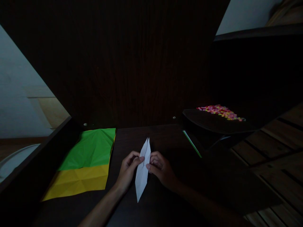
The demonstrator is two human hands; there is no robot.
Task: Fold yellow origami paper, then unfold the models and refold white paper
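We see both hands meeting over a dark wooden desk (165, 135), working on a folded white paper (142, 171) that has been creased into a long, narrow shape with a point at each end. It lies lengthwise at the near middle of the desk, one tip pointing away from us and the other toward us. Our left hand (127, 168) comes in from the left side of the paper, its fingers curled and its fingertips pinching the paper's left edge about halfway up. Our right hand (161, 168) mirrors it from the right, fingers bent and pressed against the paper's right edge, so the paper is pinched between the two hands. To the left, well apart from the hands, a creased green sheet (91, 148) lies flat on the desk, overlapping the far part of a yellow sheet (78, 181) beneath it. Far to the right a dark tray (213, 121) sits raised above the desk, with a scatter of small bright beads (220, 112) on it. A thin green strip (192, 144) shows just below the tray's left end.
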